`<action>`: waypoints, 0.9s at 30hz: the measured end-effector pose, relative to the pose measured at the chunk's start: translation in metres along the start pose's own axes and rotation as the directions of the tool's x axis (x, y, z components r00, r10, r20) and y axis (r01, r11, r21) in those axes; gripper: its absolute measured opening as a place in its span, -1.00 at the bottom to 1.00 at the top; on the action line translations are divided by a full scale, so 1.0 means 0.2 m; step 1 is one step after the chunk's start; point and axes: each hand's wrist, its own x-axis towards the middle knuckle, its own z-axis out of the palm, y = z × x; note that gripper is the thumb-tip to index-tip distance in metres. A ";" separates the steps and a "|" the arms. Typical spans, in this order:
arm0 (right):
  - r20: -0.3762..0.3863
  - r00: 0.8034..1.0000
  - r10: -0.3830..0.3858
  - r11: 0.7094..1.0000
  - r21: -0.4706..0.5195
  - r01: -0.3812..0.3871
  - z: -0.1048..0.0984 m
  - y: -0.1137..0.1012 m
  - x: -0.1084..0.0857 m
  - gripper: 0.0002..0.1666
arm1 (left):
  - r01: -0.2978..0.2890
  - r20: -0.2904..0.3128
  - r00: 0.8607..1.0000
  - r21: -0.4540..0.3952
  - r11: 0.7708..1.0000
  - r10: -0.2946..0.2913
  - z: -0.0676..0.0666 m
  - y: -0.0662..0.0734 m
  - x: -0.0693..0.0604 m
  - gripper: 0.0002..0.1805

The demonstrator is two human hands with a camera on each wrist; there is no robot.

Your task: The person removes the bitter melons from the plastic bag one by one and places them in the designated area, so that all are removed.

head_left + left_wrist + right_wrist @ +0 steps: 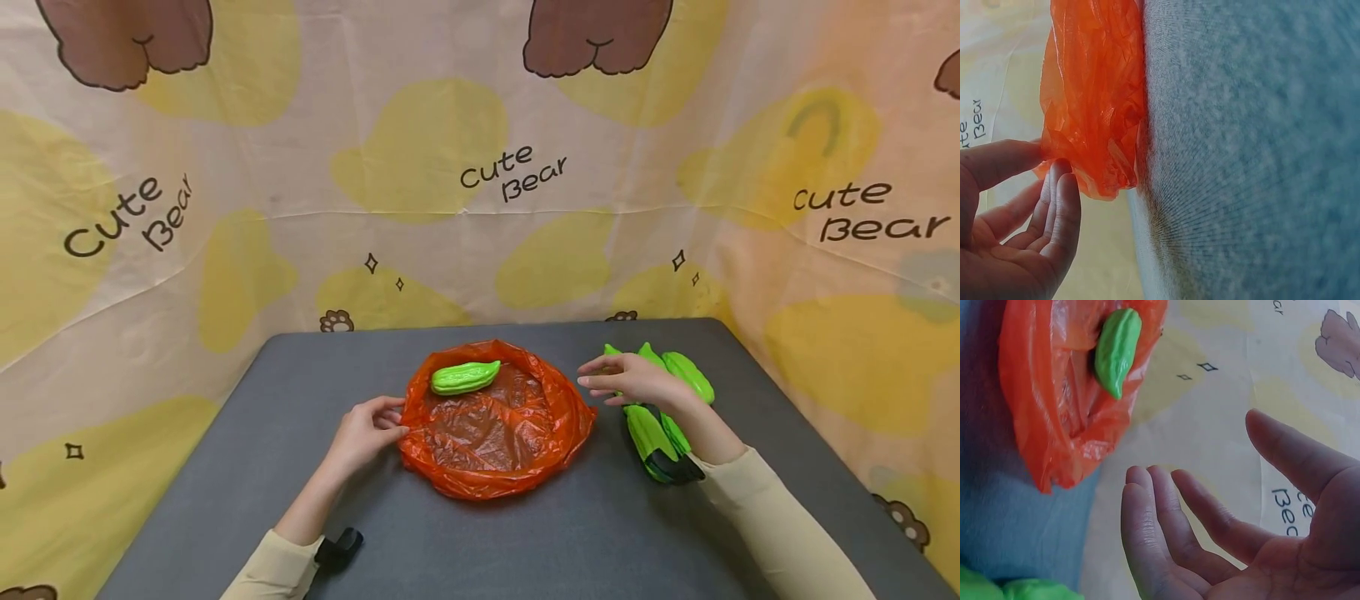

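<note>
An orange-red plastic bag (487, 483) sits on the table with its mouth spread wide and its rim rolled. One bright green, ridged bitter melon (465, 377) lies inside, by the far left part of the rim. My left hand (367, 433) pinches the bag's left edge between thumb and fingers; the left wrist view shows the fingertips at the crumpled plastic (1094, 125). My right hand (633, 379), its fingers spread and holding nothing, hovers right of the bag. Several more green bitter melons (690, 377) lie beneath and beside it, partly hidden by the hand and forearm.
The dark grey table (465, 550) reaches back to a cloth backdrop (420, 250) with yellow patches and printed words, which also stands at both sides. Black wrist straps (339, 550) show at the left sleeve and near the right one.
</note>
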 end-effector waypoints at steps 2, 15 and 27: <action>-0.005 1.000 0.006 1.000 0.009 -0.006 0.02 -0.01 0.02 -0.29 | -0.006 -0.002 1.000 0.011 1.000 0.006 0.00 0.00 0.00 -0.59; -0.007 1.000 0.000 0.999 0.040 0.000 0.12 -0.10 0.16 -0.38 | -0.018 -0.022 1.000 0.020 1.000 0.018 0.00 0.00 -0.01 -0.63; 0.018 1.000 0.020 0.996 0.083 -0.022 0.21 -0.16 0.29 -0.44 | -0.015 -0.015 1.000 -0.005 1.000 0.015 0.01 -0.01 0.00 -0.63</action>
